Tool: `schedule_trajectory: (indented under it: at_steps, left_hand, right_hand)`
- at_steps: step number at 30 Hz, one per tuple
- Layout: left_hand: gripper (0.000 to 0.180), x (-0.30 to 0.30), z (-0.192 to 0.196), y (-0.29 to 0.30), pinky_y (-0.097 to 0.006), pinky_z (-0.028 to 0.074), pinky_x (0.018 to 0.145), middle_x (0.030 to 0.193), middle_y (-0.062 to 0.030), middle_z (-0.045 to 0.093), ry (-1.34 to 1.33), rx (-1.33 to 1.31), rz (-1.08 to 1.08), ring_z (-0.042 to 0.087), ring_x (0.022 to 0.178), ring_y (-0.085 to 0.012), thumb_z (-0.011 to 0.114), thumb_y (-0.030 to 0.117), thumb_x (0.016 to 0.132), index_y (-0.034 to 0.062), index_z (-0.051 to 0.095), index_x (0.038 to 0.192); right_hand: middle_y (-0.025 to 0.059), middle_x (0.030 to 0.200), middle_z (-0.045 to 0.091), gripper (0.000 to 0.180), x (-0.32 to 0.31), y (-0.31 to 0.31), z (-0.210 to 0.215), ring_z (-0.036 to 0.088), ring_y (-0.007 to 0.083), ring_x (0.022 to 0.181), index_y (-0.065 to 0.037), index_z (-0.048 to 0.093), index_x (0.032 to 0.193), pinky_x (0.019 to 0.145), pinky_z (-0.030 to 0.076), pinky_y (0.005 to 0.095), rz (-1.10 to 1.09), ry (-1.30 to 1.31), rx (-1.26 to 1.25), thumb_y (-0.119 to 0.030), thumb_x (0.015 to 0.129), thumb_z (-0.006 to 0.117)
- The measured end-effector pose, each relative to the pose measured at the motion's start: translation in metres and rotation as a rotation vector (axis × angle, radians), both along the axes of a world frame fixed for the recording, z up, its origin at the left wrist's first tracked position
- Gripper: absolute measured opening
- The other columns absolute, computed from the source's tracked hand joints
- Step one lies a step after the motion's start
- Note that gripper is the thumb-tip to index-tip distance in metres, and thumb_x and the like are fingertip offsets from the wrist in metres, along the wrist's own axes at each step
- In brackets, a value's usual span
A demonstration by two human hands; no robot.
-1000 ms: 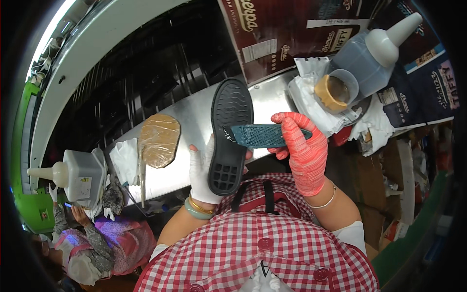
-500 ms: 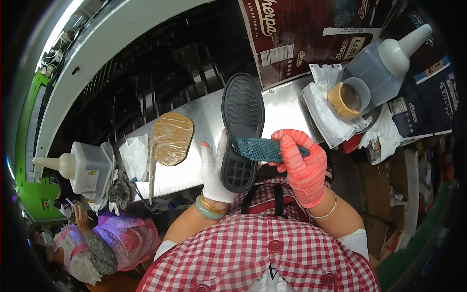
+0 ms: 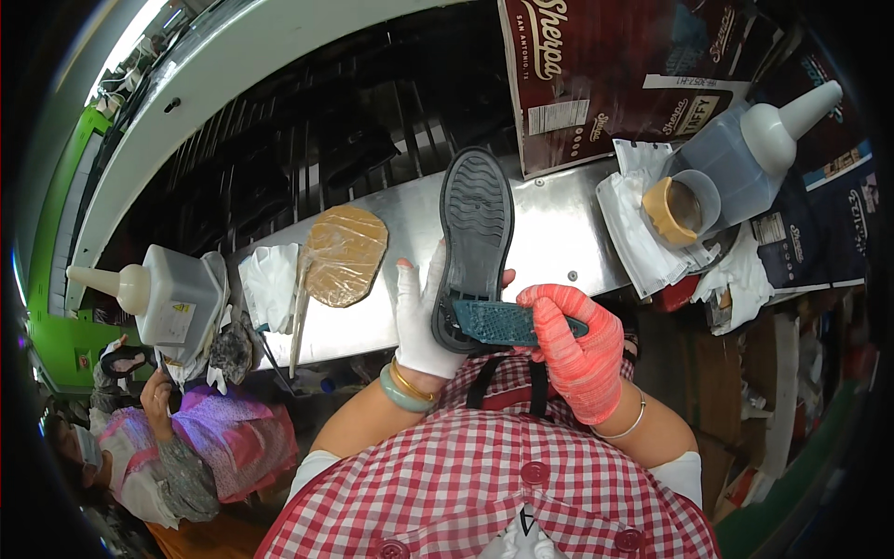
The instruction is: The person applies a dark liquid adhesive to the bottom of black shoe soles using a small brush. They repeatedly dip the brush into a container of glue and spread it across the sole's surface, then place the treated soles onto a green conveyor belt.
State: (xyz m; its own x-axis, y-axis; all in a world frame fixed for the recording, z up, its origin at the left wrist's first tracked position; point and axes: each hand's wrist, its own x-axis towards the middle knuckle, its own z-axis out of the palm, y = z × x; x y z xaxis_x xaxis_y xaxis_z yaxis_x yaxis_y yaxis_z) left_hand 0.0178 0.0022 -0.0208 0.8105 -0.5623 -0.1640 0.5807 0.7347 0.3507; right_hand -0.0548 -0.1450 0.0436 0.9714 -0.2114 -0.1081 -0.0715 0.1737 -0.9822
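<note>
My left hand (image 3: 419, 321), in a white glove with bare fingertips, holds a black shoe sole (image 3: 476, 210) from its left side and from beneath. The sole stands toe away from me, its ribbed hollow face showing. My right hand (image 3: 585, 345), in a coral knitted glove, pinches the handle of a flat dark teal brush (image 3: 494, 320) with a textured back. Its head lies across the heel end of the sole and covers much of the heel; whether bristles touch there is hidden.
A metal bench (image 3: 391, 279) carries a round brown pad (image 3: 345, 253) in clear wrap and white paper (image 3: 270, 284). Spouted bottles stand left (image 3: 177, 303) and right (image 3: 731, 154), near a clear cup (image 3: 684, 200). Racks (image 3: 307, 121) lie behind; a co-worker (image 3: 186, 447) sits lower left.
The brush has slid toward me, from the middle of the sole onto its heel. The sole has shifted and tilted slightly, and the whole view has moved a little.
</note>
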Motion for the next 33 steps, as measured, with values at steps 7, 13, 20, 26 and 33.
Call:
schedule_trajectory:
  at_steps: [7, 13, 20, 26, 33]
  left_hand:
    - [0.078, 0.0, -0.004, 0.007, -0.05, 0.041, 0.097, 0.138, -0.0159, 0.038, -0.027, 0.03, -0.081, 0.045, 0.12, -0.0358, 0.015, 0.069, 0.088, 0.0169, 0.02, 0.145]
    - [0.079, -0.002, 0.002, 0.011, -0.045, 0.029, 0.107, 0.14, -0.0162, 0.036, 0.058, -0.034, -0.131, 0.041, 0.124, -0.0317, 0.013, 0.067, 0.09, 0.0093, 0.024, 0.143]
    - [0.085, -0.003, 0.003, 0.017, -0.041, 0.031, 0.108, 0.14, -0.0175, 0.037, 0.033, 0.027, -0.248, 0.04, 0.127, -0.0282, 0.018, 0.068, 0.089, 0.0017, 0.024, 0.142]
    - [0.089, 0.0, 0.01, 0.025, -0.04, 0.035, 0.105, 0.138, -0.0167, 0.039, 0.111, 0.18, -0.387, 0.045, 0.123, -0.0264, 0.018, 0.071, 0.087, 0.0011, 0.025, 0.142]
    - [0.088, 0.002, 0.01, 0.029, -0.035, 0.046, 0.094, 0.127, -0.0166, 0.052, 0.123, 0.256, -0.504, 0.056, 0.11, -0.0236, 0.017, 0.071, 0.087, 0.0026, 0.032, 0.139]
  right_hand:
    - [0.0044, 0.08, 0.064, 0.015, -0.003, -0.002, 0.004, 0.057, 0.0071, 0.065, 0.002, 0.064, 0.098, 0.059, 0.05, 0.0218, 0.108, -0.033, -0.085, -0.009, 0.09, 0.057]
    - [0.0033, 0.079, 0.063, 0.015, 0.0, -0.009, 0.0, 0.056, 0.0067, 0.065, 0.0, 0.064, 0.099, 0.06, 0.05, 0.0222, 0.214, -0.043, -0.062, -0.009, 0.089, 0.058]
    - [0.0059, 0.084, 0.065, 0.019, 0.01, -0.015, 0.024, 0.059, 0.0083, 0.068, 0.0, 0.064, 0.1, 0.06, 0.052, 0.0226, 0.388, 0.077, -0.124, -0.015, 0.09, 0.057]
    - [0.007, 0.091, 0.065, 0.026, 0.026, -0.016, 0.037, 0.061, 0.01, 0.068, 0.001, 0.064, 0.103, 0.061, 0.052, 0.0225, 0.531, 0.184, -0.142, -0.021, 0.091, 0.055]
    - [0.0063, 0.074, 0.063, 0.028, 0.045, -0.007, 0.056, 0.056, 0.0088, 0.056, 0.0, 0.064, 0.1, 0.055, 0.047, 0.0226, 0.669, 0.281, -0.228, -0.024, 0.089, 0.057]
